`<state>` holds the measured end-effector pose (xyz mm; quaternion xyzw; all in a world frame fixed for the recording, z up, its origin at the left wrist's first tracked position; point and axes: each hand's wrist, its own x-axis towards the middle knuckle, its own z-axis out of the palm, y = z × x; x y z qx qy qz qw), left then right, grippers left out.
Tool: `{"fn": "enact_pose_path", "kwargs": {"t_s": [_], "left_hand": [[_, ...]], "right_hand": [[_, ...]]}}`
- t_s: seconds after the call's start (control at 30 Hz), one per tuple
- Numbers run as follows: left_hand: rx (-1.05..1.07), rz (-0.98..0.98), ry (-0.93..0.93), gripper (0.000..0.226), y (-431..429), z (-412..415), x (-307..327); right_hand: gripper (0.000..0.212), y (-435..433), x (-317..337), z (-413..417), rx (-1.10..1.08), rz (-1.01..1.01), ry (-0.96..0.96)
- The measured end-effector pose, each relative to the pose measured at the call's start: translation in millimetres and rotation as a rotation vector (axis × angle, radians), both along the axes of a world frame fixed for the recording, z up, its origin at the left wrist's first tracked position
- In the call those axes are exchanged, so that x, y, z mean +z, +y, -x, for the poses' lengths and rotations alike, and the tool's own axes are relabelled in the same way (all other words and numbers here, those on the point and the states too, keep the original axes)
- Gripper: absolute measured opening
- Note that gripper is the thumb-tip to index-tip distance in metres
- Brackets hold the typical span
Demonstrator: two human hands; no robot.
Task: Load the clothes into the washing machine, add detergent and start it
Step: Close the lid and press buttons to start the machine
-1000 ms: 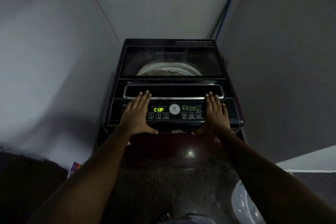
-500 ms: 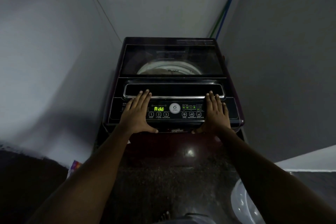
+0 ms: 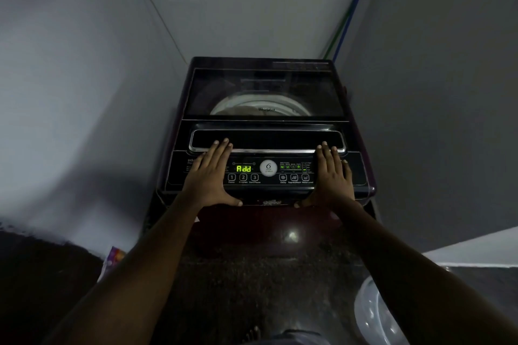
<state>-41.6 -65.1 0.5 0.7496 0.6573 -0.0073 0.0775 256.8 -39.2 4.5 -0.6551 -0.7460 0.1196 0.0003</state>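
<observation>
Against the corner walls stands the washer (image 3: 266, 131), lid (image 3: 263, 92) down, its display (image 3: 244, 168) reading "Add" in green. Your left hand (image 3: 208, 176) and right hand (image 3: 332, 176) lie flat on the panel (image 3: 269, 173), fingers straight and together (thumbs spread along its front edge). Low at your right sits a pale tub (image 3: 372, 314).

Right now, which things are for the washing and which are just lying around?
For the job:
washer, with its lid shut
panel, showing "Add"
left hand and right hand, flat on the panel

Lying about:
white tub on the floor
bright packet by the wall, too blurred to tell what it is
hoses in the corner
</observation>
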Motion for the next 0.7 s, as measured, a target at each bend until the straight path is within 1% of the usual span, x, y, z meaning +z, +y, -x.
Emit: {"fn": "enact_pose_path", "kwargs": {"t_s": [0.7], "left_hand": [[0.002, -0.004, -0.018, 0.152, -1.2, -0.8, 2.0]], "right_hand": [[0.163, -0.2, 1.5, -0.2, 0.008, 0.011, -0.006]]}}
